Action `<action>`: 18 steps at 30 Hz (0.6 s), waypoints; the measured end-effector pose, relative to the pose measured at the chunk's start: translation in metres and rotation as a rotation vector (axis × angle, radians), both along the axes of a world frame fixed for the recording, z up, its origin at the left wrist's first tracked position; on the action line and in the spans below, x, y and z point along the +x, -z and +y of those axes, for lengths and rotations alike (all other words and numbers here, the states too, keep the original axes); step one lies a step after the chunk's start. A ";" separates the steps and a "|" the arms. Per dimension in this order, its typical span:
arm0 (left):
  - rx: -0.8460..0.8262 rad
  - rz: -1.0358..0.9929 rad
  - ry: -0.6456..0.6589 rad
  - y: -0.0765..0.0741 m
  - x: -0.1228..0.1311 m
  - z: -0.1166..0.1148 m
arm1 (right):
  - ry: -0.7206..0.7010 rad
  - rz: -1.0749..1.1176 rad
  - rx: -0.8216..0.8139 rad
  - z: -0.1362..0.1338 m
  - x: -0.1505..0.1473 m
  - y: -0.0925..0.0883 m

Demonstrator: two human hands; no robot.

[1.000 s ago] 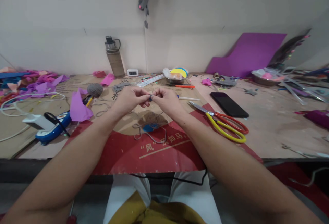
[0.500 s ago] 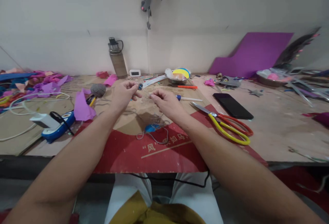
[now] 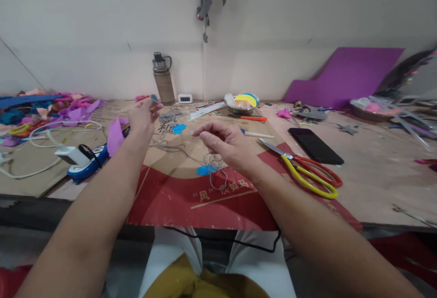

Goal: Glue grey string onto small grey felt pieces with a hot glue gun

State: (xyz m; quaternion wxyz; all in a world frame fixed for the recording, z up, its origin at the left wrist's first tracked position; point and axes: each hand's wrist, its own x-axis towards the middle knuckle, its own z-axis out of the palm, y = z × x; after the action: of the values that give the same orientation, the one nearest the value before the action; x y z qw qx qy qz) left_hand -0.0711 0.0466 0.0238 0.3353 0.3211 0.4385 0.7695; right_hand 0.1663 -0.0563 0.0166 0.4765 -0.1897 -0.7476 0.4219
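Note:
My left hand (image 3: 145, 115) is raised at the back left of the cardboard, with a small blue-grey piece (image 3: 154, 98) pinched at its fingertips. My right hand (image 3: 221, 142) hovers over the middle, thumb and forefinger pressed together; what sits at their tips is too small to name. Thin grey yarn (image 3: 182, 151) runs loosely across the cardboard below both hands. One end of it tangles over a blue felt piece (image 3: 205, 170). Between the hands lies another blue cutout (image 3: 178, 128), beside dark grey cutouts (image 3: 170, 115).
Scissors (image 3: 300, 163) and a black phone (image 3: 316, 145) lie to the right. At the back stand a bottle (image 3: 164, 84) and a filled bowl (image 3: 241, 110). A blue power strip (image 3: 88, 163) and felt scraps (image 3: 68, 115) occupy the left.
My left hand has moved left and away from my right hand, carrying the small piece. My right hand stays near the middle. The view has shifted slightly left.

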 end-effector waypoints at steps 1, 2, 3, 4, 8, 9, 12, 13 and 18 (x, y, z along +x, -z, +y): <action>0.001 -0.036 0.003 -0.002 -0.003 0.001 | -0.034 -0.050 0.072 -0.003 -0.001 -0.001; 0.004 -0.066 0.011 -0.004 -0.004 0.001 | -0.067 -0.118 0.153 -0.005 -0.002 -0.001; 0.001 -0.081 0.028 -0.006 -0.005 0.001 | -0.091 -0.198 0.232 -0.005 -0.003 0.000; 0.000 -0.084 0.051 -0.006 -0.004 0.001 | -0.091 -0.280 0.299 -0.004 -0.004 0.000; 0.028 -0.034 0.187 -0.003 0.003 -0.001 | 0.314 -0.518 0.269 0.017 0.007 0.003; 0.045 -0.017 0.216 -0.001 0.005 -0.001 | 0.490 -0.579 0.216 0.025 0.013 0.005; 0.087 0.025 0.248 0.001 0.012 -0.004 | 0.899 -0.832 0.107 0.048 0.033 0.012; 0.088 0.036 0.242 0.001 0.014 -0.006 | 0.951 -0.941 0.060 0.054 0.039 0.015; 0.030 0.064 0.226 -0.003 0.027 -0.018 | 0.784 -1.116 -0.093 0.075 0.053 0.040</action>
State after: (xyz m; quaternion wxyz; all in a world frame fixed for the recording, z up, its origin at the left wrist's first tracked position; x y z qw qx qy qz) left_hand -0.0441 0.0282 0.0265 0.4009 0.3978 0.3982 0.7228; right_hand 0.2191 0.0190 -0.0237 0.1289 -0.6558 -0.7385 0.0888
